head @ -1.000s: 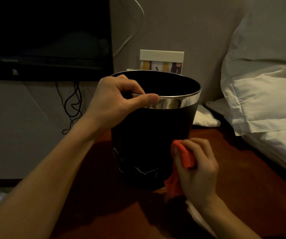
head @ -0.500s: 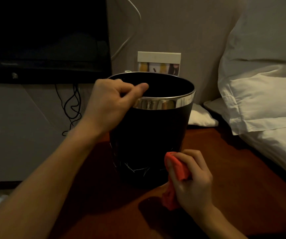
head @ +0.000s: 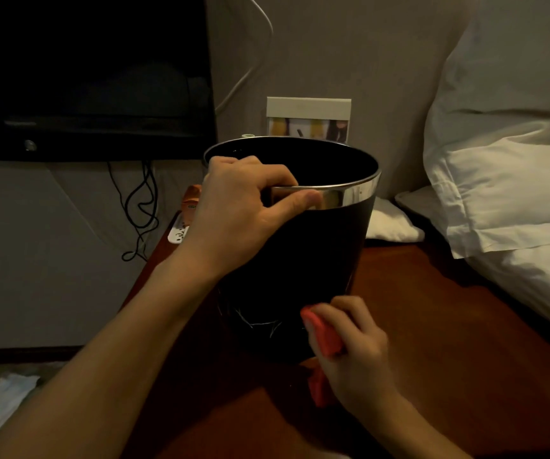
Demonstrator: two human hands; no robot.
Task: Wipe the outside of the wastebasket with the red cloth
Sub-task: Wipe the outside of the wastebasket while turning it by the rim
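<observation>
The upright wastebasket (head: 300, 260) stands between the hands: the left hand (head: 243, 207) grips its near-left rim while the right hand (head: 353, 346) presses the bunched red cloth (head: 321, 336) low against its near-right wall.

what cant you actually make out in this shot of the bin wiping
All in the head view:
- Far side of the wastebasket: hidden by its own body.
- Its inside bottom: too dark to see.
- Most of the red cloth: covered by the right hand gripping it.
- Left hand fingers: curled over the rim, tips hidden inside.
- Framed card behind: lower part blocked by the wastebasket, print too small.
</observation>
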